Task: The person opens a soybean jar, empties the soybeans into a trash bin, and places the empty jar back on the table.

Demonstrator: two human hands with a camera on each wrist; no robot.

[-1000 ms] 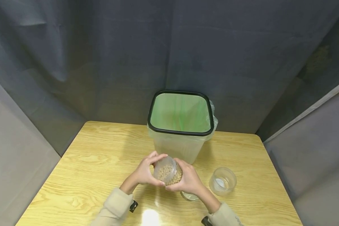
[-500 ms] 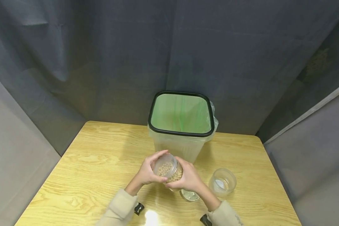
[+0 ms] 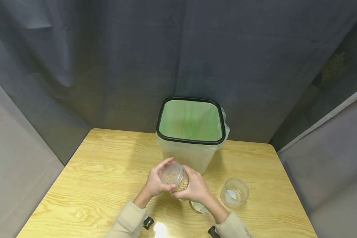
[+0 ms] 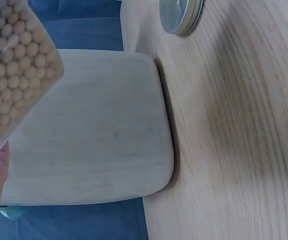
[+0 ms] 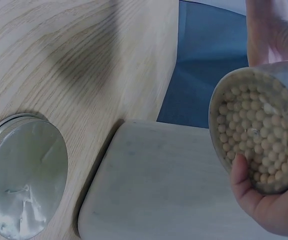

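A light wooden table (image 3: 101, 178) stands before dark grey curtains, seen from the head camera. Near its front edge, the left hand (image 3: 156, 181) and right hand (image 3: 193, 188) curl their fingers round a clear jar of beans (image 3: 174, 177), tilted and lifted off the wood. A bin (image 3: 190, 135) with a green liner stands just behind; an empty clear cup (image 3: 234, 193) sits right, and bare table spreads left.

From the left wrist, pale round beans pack the jar (image 4: 16, 70) above the bin's wall (image 4: 93, 135); a metal lid (image 4: 181, 15) lies beyond.

From the right wrist, fingers (image 5: 264, 200) cradle the jar (image 5: 259, 135); the lid (image 5: 23, 175) lies flat nearby.
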